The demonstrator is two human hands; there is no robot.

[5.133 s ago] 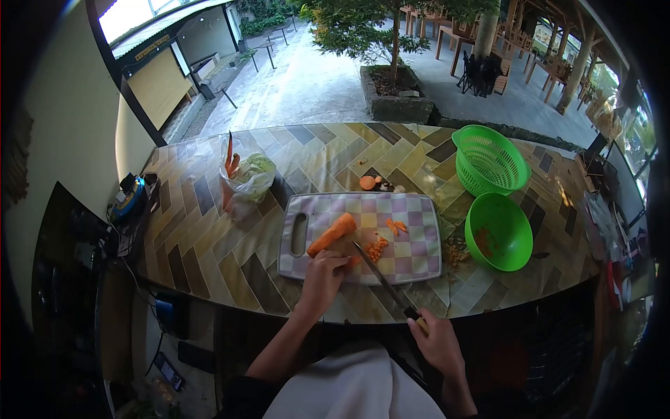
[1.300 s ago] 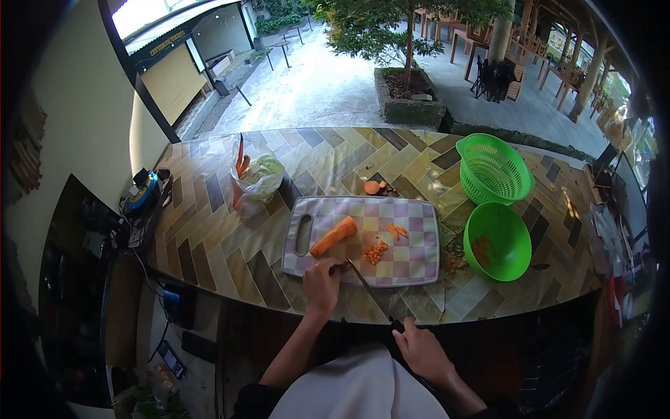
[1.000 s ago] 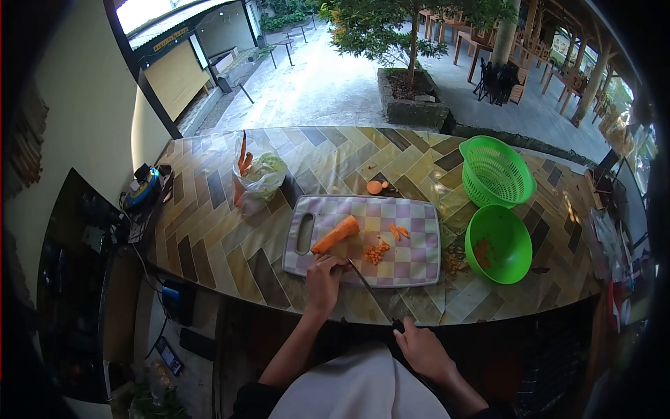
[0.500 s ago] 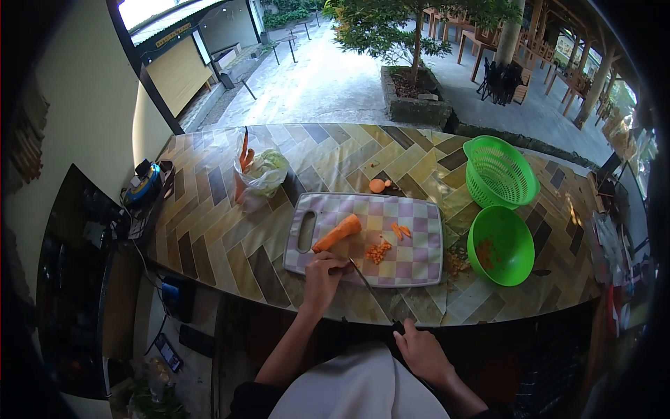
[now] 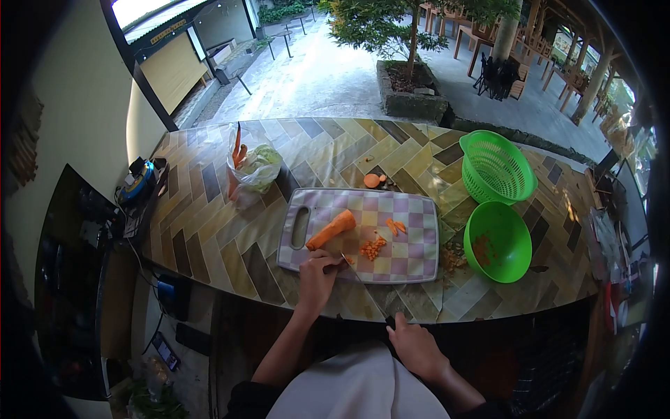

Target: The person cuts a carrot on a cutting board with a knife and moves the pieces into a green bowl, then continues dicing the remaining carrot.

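My right hand (image 5: 417,347), low at the table's front edge, is closed round the black handle of a knife (image 5: 358,275). Its thin blade slants up and left over the front of a checkered cutting board (image 5: 412,269). My left hand (image 5: 317,281) is closed at the board's near left edge, fingers pinched beside the blade tip. A small orange carrot piece (image 5: 348,260) shows at those fingertips, mostly hidden. Just beyond lies a large peeled carrot (image 5: 331,230). Diced carrot (image 5: 373,248) is heaped mid-board, with a few carrot strips (image 5: 396,227) behind.
A green bowl (image 5: 513,241) with orange shreds stands right of the board, a green colander (image 5: 497,167) behind it. At the back left is a plastic bag (image 5: 255,171) with carrots and a pale green vegetable. Carrot ends (image 5: 373,181) lie behind the board; scraps lie beside the bowl.
The view has shifted slightly, so everything sits a little further left and up. The small carrot piece by the blade tip shows more clearly; both hands keep their grip.
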